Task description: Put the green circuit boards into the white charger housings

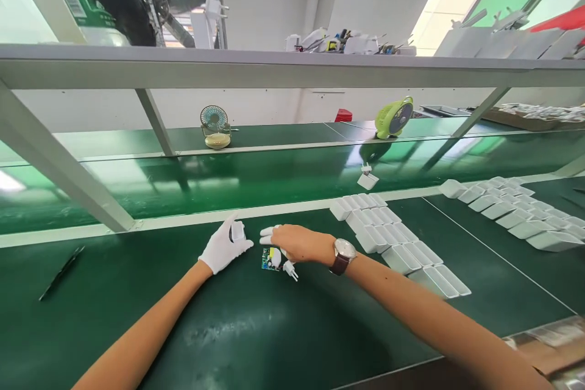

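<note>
My left hand (pixel 225 248), in a white glove, is closed around a small white plastic case (pixel 237 231). Just right of it, my right hand (pixel 295 242) has white covers on its fingertips and a wristwatch (pixel 343 256) at the wrist. Its visible fingers stretch leftward, slightly apart; the thumb side is partly hidden. Directly below that hand is a small circuit board (pixel 271 258) with yellow and white components. Beside the board is a white two-pin plug (pixel 290 269). Whether the right thumb touches either one is unclear.
Rows of white plastic cases (pixel 388 228) stand on the green table to the right, with another group (pixel 516 210) farther off. A black pen (pixel 61 273) lies left. Behind runs a green belt (pixel 256 180) carrying one white piece (pixel 367 178). A shelf (pixel 292 70) spans overhead.
</note>
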`<state>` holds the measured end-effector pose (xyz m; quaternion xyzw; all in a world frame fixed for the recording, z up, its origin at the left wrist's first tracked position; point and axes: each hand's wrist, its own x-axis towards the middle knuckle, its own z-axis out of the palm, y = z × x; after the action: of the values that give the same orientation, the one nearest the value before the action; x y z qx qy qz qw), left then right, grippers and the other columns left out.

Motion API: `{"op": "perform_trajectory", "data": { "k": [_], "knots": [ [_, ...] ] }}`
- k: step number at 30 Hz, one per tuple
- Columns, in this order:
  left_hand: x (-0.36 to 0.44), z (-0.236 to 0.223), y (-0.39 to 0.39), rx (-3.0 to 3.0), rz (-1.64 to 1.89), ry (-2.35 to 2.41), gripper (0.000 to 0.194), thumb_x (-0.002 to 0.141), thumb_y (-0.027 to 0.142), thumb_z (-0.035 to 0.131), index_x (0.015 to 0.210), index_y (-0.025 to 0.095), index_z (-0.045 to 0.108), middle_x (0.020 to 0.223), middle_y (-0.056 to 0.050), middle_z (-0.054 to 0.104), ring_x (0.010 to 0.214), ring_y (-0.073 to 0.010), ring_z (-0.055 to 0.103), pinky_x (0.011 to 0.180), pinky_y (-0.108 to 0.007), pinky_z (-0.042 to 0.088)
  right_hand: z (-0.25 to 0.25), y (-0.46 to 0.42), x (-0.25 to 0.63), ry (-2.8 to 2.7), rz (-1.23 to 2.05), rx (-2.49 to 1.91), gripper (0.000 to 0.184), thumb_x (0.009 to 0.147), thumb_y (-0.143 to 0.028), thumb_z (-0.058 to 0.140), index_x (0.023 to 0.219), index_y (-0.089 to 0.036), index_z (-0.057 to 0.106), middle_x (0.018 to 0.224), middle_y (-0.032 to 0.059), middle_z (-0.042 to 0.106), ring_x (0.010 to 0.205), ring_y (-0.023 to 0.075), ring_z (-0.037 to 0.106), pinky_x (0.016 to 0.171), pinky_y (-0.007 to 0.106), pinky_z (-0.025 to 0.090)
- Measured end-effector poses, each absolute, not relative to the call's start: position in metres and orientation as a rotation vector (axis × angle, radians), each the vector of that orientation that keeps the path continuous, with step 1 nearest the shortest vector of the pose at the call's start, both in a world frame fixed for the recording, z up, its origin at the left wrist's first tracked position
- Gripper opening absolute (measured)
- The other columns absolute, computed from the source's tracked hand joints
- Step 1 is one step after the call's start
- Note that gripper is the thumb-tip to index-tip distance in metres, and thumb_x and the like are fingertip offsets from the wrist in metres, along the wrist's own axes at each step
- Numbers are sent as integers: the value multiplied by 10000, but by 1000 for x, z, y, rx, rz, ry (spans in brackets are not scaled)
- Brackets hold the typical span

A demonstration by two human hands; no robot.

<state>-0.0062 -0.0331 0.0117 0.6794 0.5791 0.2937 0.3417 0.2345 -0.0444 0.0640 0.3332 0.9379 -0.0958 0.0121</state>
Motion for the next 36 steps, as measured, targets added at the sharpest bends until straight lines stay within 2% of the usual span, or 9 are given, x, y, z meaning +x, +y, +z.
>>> {"op": "perform_trajectory", "data": {
  "k": [3, 5, 8, 11, 13, 17, 20, 31, 36],
  "knots": [
    [-14, 13, -40, 1725, 674, 1501, 959, 681, 342, 794, 1509, 230, 324, 1236, -78, 673, 979, -236, 700, 966, -385, 531, 67, -54, 238, 2836, -392, 1262, 466, 807, -309, 695, 1237, -158, 602, 1049, 128, 691, 916, 262, 648, 700, 303, 461],
    [-18, 12, -45, 1689, 669, 1479, 988, 677, 323, 796, 1524, 230, 295, 1221, -75, 674, 941, -223, 709, 943, -375, 546, 63, -63, 237, 2763, -465, 1357, 461, 752, -414, 761, 1114, -154, 642, 991, 126, 692, 897, 281, 646, 696, 313, 461],
    [-22, 10, -53, 1668, 737, 1457, 949, 679, 303, 785, 1507, 216, 330, 1230, -79, 670, 1022, -229, 695, 976, -366, 536, 51, -77, 233, 2736, -480, 1443, 234, 768, -291, 737, 945, -158, 660, 933, 121, 689, 919, 286, 639, 780, 346, 466],
    [-23, 7, -63, 1660, 792, 1510, 843, 667, 320, 788, 1431, 221, 445, 1197, -68, 685, 1060, -245, 685, 985, -381, 536, 38, -87, 233, 2769, -538, 1526, 283, 817, -198, 636, 1096, -154, 644, 1004, 124, 695, 975, 267, 642, 853, 376, 483],
    [-23, 5, -70, 1649, 823, 1522, 776, 656, 327, 792, 1371, 236, 503, 1148, -48, 703, 1041, -246, 689, 971, -387, 545, 32, -89, 234, 2884, -961, 1640, 454, 812, -211, 641, 1259, -168, 578, 1122, 124, 691, 1036, 250, 650, 892, 387, 507],
    [-23, 4, -84, 1618, 928, 1443, 716, 643, 319, 793, 1311, 260, 539, 1141, -22, 707, 1063, -239, 682, 967, -380, 550, 26, -89, 234, 2794, -2438, 1445, 577, 754, -310, 766, 1288, -208, 572, 1218, 117, 676, 1091, 261, 662, 943, 469, 537],
    [-24, 7, -89, 1606, 1002, 1410, 693, 636, 309, 793, 1285, 265, 553, 1169, -17, 699, 1102, -242, 667, 990, -389, 537, 27, -88, 229, 2586, -2888, 1232, 591, 704, -310, 840, 1242, -219, 614, 1161, 112, 699, 1063, 277, 678, 904, 513, 566],
    [-25, 14, -97, 1696, 1033, 1335, 663, 640, 255, 787, 1261, 295, 558, 1218, 10, 675, 1077, -219, 652, 971, -383, 538, 37, -71, 222, 2626, -2803, 1231, 592, 704, -329, 851, 1242, -244, 619, 1245, 123, 665, 1147, 298, 647, 905, 505, 583],
    [-23, 11, -98, 1728, 1025, 1367, 689, 634, 234, 805, 1271, 291, 548, 1227, -6, 662, 1013, -209, 661, 891, -360, 574, 24, -76, 216, 2912, -2422, 1539, 596, 779, -370, 786, 1328, -257, 582, 1240, 107, 675, 1126, 268, 657, 974, 479, 551]
  ]
}}
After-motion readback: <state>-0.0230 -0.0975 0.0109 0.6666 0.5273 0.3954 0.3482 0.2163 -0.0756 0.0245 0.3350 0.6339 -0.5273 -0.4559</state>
